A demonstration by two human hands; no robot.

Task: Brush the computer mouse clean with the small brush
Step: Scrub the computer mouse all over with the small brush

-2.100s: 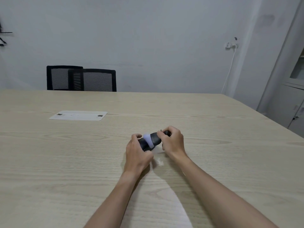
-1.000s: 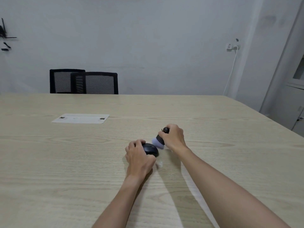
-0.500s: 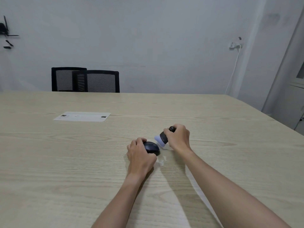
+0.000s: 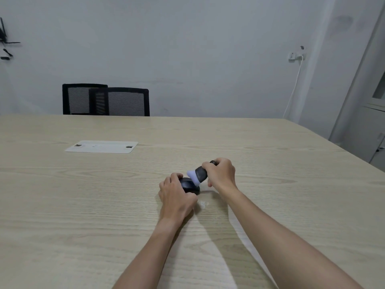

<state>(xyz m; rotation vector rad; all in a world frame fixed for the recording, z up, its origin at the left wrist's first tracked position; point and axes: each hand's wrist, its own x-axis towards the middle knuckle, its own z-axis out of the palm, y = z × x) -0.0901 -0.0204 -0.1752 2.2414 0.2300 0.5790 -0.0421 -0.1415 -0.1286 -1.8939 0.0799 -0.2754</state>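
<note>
Two hands meet just right of the frame's centre. The left hand [image 4: 176, 196] has its fingers curled over the dark computer mouse [image 4: 190, 185], holding it down on the table [image 4: 83, 205]; only the mouse's right side shows past the knuckles. The right hand [image 4: 221, 174] is wrapped in a fist round the handle of the small brush [image 4: 199, 174], which slants down to the left so its pale bristles touch the top of the mouse. Both bare forearms run back toward the lower edge of the frame, throwing soft shadows on the pale wood grain. A small whitish smudge [image 4: 203, 204] lies on the tabletop just beside the left hand's thumb. Farther up and to the left, a white cable-port cover [image 4: 101, 146] sits flush in the table. Two black mesh chairs [image 4: 106, 102] stand behind the far edge, upper left. On the right wall a white cable [image 4: 292, 90] hangs from a socket.
</note>
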